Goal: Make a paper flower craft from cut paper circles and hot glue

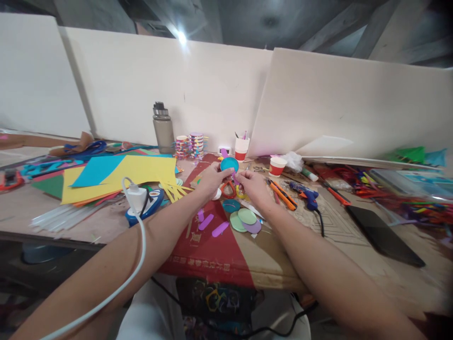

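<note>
Blue disc in hand, two stacks standing, loose pieces left over

From my end I judge the work partway along. Two striped stacks, the left stack (182, 147) and the right stack (197, 145), stand side by side at the back of the bench (21, 215) with coloured tabs poking out, and look built up. The blue disc (229, 164) is held up over the middle of the bench, a purple tab (224, 153) sticking out at its top. Left unused, as far as I can see, are purple strips (206, 222) and paper circles (247, 216) lying nearer me.

My left hand (211, 178) is narrow, gripping the disc with the thumb over its lower face. My right hand (252, 183) is pinched nearly closed on a purple piece (234, 178) at the disc's lower edge; I can't tell whether that piece is fixed on.
</note>
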A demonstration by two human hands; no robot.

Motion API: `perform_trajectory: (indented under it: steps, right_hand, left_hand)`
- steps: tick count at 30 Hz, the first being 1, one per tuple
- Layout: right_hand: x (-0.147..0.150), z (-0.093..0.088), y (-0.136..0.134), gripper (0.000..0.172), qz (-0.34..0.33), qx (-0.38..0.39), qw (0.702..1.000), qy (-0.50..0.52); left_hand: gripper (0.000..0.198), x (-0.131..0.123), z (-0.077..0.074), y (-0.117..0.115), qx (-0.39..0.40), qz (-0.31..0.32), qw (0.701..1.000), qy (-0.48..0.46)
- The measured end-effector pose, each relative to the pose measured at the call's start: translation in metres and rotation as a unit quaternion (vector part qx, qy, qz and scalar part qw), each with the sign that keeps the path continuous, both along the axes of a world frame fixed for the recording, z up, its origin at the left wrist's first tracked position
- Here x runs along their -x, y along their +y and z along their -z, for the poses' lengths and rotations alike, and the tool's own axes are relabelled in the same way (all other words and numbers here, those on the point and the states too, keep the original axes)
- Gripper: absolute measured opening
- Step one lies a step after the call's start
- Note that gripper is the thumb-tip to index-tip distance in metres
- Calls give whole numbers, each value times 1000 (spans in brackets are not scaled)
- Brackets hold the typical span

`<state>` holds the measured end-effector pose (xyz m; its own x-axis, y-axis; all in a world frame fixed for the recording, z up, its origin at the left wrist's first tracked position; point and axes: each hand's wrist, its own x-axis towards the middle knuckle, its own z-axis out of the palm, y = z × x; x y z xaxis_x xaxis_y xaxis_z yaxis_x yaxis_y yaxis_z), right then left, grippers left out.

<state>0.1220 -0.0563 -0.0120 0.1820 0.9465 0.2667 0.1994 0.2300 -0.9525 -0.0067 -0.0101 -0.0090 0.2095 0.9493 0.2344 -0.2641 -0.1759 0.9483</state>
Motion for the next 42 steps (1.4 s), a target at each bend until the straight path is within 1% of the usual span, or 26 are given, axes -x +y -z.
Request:
perform_trajectory:
  steps: [4,7,12,16,21,24,27,33,37,42]
  right_hand:
    - [1,0,-1,24,1,-11,1000,2]
    - [2,-1,-2,24,-1,-6,1000,2]
    - [2,-1,-2,24,1,-4,1000,7]
    - [1,-2,-2,20,-3,4,1000,22]
    - [0,-1,-1,20,-4,4,1000,0]
    - [0,0,-1,22,-16,1,1000,-16]
    - [0,-2,-2,21,-16,6,1000,-16]
    - [-1,-4,-2,16,-18,23,1000,2]
    - [-1,-2,-1,16,-11,23,1000,-11]
    - [0,-3,-3,20,-27,8,999,-40]
  left_hand:
    - [32,0,-2,-1,0,-3,1000,3]
    - [32,0,-2,-1,11,5,1000,-12]
    - [31,1,-4,-3,30,30,999,-33]
    - [30,1,-6,-5,43,60,996,-49]
    - [31,0,-1,-1,24,29,999,-10]
    - [30,1,2,3,22,25,999,-4]
    - [32,2,2,3,24,28,999,-16]
    - [35,3,-2,-2,42,66,996,-43]
    - [34,2,0,1,39,53,997,-30]
    - [27,3,4,7,10,46,999,-6]
